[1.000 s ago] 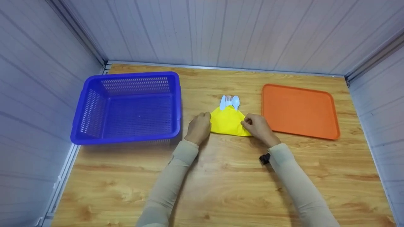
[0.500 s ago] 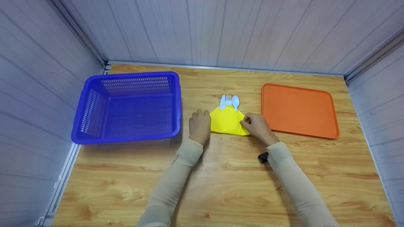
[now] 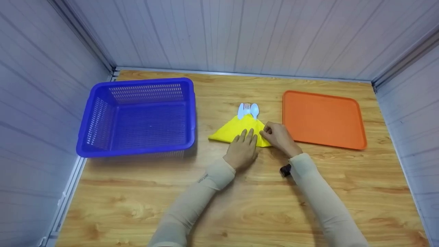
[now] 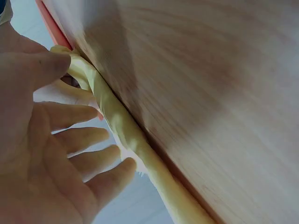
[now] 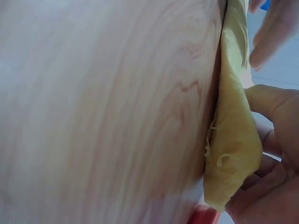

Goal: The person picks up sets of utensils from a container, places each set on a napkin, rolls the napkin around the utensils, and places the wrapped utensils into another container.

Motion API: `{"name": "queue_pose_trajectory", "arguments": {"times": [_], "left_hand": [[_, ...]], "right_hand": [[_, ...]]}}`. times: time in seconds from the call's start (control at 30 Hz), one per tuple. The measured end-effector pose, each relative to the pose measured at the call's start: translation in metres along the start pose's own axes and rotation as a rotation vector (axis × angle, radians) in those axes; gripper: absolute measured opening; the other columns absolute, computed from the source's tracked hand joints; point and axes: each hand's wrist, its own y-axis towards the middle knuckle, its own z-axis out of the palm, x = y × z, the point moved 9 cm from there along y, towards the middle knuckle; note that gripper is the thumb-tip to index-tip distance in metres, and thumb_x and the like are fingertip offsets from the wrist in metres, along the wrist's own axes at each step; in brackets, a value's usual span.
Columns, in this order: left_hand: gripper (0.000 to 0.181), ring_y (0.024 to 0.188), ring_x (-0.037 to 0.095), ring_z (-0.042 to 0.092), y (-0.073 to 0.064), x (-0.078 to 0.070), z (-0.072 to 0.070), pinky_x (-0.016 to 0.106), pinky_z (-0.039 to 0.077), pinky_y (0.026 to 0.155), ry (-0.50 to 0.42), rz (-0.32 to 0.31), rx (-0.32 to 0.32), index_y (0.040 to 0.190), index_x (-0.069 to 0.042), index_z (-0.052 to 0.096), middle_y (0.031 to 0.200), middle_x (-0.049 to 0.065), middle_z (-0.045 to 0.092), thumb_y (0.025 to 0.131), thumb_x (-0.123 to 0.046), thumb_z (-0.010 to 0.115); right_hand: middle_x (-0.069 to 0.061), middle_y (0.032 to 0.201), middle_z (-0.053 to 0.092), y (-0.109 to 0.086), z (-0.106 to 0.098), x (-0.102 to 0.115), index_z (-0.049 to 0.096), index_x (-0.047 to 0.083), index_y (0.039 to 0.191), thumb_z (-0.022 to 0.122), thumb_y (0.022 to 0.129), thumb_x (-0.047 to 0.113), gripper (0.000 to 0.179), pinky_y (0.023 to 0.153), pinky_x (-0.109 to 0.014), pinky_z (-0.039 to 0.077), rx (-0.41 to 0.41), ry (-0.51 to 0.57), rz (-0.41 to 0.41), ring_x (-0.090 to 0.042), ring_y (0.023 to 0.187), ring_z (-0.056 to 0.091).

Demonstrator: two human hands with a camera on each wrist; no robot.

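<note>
A yellow cloth napkin [image 3: 226,132] lies folded on the wooden table, its left corner spread to a point. The heads of a white plastic knife [image 3: 240,111], fork [image 3: 247,108] and spoon [image 3: 254,110] stick out beyond its far edge; their handles are hidden under the cloth. With fingers extended, my left hand [image 3: 242,151] reaches over the middle of the napkin's near edge. The left wrist view shows those fingers [image 4: 93,140] spread above the cloth roll. My right hand [image 3: 279,137] pinches the napkin's right side, its thumb [image 5: 266,100] on the fold in the right wrist view.
A blue plastic basket [image 3: 137,152] with slotted walls stands at the left. To the right of the napkin lies an orange tray [image 3: 324,120]. Pale panels [image 3: 219,37] wall the table at the back and sides. A small black device [image 3: 285,170] sits at my right wrist.
My left hand has left the napkin's left side and moved right, over its middle. The left corner now points outward on the table. My right hand keeps its pinch in nearly the same place.
</note>
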Motion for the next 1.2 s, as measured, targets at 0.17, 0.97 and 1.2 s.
{"name": "queue_pose_trajectory", "arguments": {"times": [0.17,0.97,1.2], "left_hand": [[0.062,0.146,0.032,0.028,0.002,0.001,0.004,0.045,0.033,0.113,0.004,-0.009,0.053,0.157,-0.010,0.032,0.162,0.013,0.026,0.106,-0.045,0.041],[0.070,0.148,0.032,0.024,0.001,0.001,0.007,0.046,0.030,0.115,0.005,-0.014,0.106,0.158,-0.009,0.028,0.164,0.014,0.021,0.103,-0.047,0.048],[0.068,0.147,0.032,0.026,0.001,0.003,0.004,0.046,0.031,0.114,-0.029,-0.013,0.084,0.157,-0.009,0.031,0.163,0.013,0.024,0.102,-0.043,0.052]], "right_hand": [[-0.012,0.091,0.066,0.000,-0.001,0.001,0.067,0.003,0.095,0.068,0.097,0.025,0.022,0.072,-0.040,0.052,-0.010,-0.038,0.017,-0.026,0.081,0.061],[-0.015,0.093,0.069,-0.018,-0.018,-0.005,0.068,0.000,0.102,0.069,0.093,0.042,0.042,0.082,-0.050,0.046,-0.101,-0.154,0.110,-0.035,0.086,0.061],[-0.013,0.098,0.067,-0.040,-0.025,-0.015,0.069,0.001,0.102,0.072,0.091,0.041,0.042,0.070,-0.038,0.045,-0.035,0.086,0.124,-0.026,0.081,0.056]]}}
